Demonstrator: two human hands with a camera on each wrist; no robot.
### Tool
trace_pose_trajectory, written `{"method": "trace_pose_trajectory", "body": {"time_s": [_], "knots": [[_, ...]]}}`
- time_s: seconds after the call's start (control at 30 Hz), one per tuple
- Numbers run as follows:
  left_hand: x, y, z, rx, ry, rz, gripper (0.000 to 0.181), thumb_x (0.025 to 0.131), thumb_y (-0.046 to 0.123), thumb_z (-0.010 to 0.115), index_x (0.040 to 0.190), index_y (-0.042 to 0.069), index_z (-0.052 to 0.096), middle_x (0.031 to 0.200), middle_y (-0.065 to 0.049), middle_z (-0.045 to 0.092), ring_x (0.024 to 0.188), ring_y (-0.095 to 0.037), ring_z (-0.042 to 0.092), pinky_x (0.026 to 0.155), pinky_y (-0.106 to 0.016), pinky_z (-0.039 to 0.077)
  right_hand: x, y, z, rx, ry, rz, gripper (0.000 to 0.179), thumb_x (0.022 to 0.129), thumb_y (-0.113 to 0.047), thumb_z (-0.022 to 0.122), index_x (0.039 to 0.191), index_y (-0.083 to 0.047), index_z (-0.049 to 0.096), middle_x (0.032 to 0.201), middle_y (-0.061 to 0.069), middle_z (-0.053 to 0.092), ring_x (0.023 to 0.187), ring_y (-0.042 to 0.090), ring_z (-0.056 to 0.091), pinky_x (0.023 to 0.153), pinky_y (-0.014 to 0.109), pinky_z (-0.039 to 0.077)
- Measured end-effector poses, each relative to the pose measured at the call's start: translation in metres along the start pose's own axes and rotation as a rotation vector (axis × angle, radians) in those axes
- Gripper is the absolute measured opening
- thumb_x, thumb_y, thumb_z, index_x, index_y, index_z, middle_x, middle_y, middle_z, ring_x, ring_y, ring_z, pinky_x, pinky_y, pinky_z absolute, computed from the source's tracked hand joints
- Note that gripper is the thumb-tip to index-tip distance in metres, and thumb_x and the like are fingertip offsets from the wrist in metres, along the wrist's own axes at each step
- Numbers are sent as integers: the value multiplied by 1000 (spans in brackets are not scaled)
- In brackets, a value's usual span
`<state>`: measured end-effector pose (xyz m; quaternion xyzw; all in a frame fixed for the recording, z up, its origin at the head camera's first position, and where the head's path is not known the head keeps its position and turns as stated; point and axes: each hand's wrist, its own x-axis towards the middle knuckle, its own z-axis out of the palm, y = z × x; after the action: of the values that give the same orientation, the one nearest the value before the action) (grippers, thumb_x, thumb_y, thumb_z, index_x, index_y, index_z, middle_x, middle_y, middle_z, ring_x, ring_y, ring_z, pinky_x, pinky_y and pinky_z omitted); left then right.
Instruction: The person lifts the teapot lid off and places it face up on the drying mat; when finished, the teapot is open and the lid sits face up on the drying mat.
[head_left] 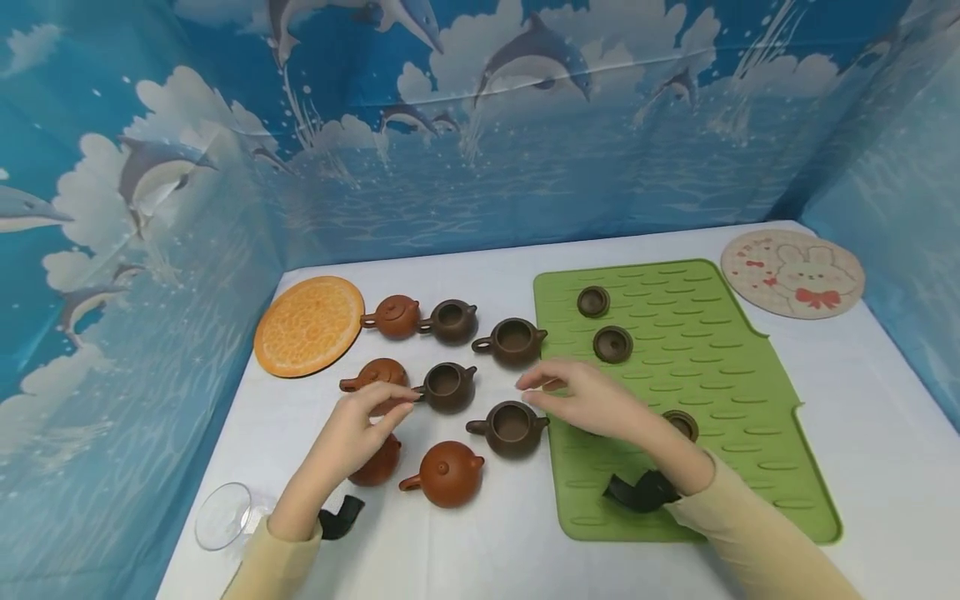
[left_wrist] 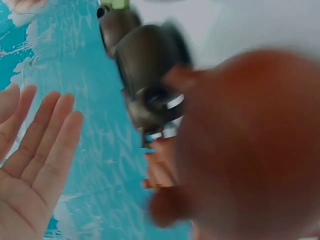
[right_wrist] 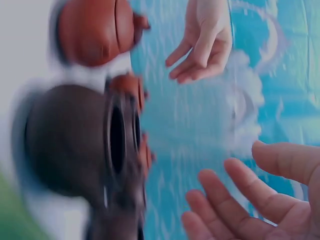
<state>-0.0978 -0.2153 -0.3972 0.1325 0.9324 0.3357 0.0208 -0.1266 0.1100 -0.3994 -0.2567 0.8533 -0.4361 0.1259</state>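
Observation:
My left hand (head_left: 367, 425) hovers over the reddish-brown teapots at the left, fingers relaxed with nothing between them. It partly covers a lidded teapot (head_left: 382, 372) and another teapot (head_left: 377, 465). In the left wrist view its fingers (left_wrist: 50, 150) extend beside a blurred reddish teapot (left_wrist: 255, 145). My right hand (head_left: 581, 400), also holding nothing, is over the left edge of the green mat (head_left: 720, 508), near a dark lidless teapot (head_left: 512, 429). Its fingers (right_wrist: 220, 200) are spread and loosely bent in the right wrist view. Dark lids (head_left: 612, 344) lie on the mat.
More dark lidless teapots (head_left: 515, 342) and a lidded reddish teapot (head_left: 397, 317) stand farther back. An orange-slice mat (head_left: 309, 327) lies back left, a rabbit mat (head_left: 795, 275) back right. A clear glass (head_left: 223, 517) is at the front left. Blue dolphin cloth (head_left: 480, 192) surrounds the table.

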Motion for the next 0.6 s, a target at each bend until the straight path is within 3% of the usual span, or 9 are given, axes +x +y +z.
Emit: {"method": "trace_pose_trajectory", "body": {"time_s": [0.17, 0.3, 0.6], "knots": [[-36, -10, 20, -69, 5, -98, 14, 90, 9, 71, 102, 15, 73, 100, 5, 71, 94, -10, 70, 79, -21, 57, 20, -20, 37, 73, -77, -71, 16, 95, -19, 65, 109, -14, 70, 107, -1, 71, 101, 14, 66, 94, 37, 54], [-55, -16, 33, -141, -14, -123, 19, 89, 5, 72, 106, 12, 72, 103, 4, 71, 95, -10, 70, 79, -19, 57, 31, -28, 62, 113, -144, -90, 16, 93, -15, 66, 109, -11, 70, 106, 0, 71, 100, 15, 67, 92, 34, 55], [-68, -26, 48, -244, -34, -82, 24, 84, 3, 75, 106, 10, 71, 104, -3, 70, 96, -18, 72, 81, -20, 57, 40, -29, 100, -11, -213, -165, 14, 89, -16, 72, 102, -15, 74, 101, -4, 70, 94, 9, 65, 86, 22, 52]]}}
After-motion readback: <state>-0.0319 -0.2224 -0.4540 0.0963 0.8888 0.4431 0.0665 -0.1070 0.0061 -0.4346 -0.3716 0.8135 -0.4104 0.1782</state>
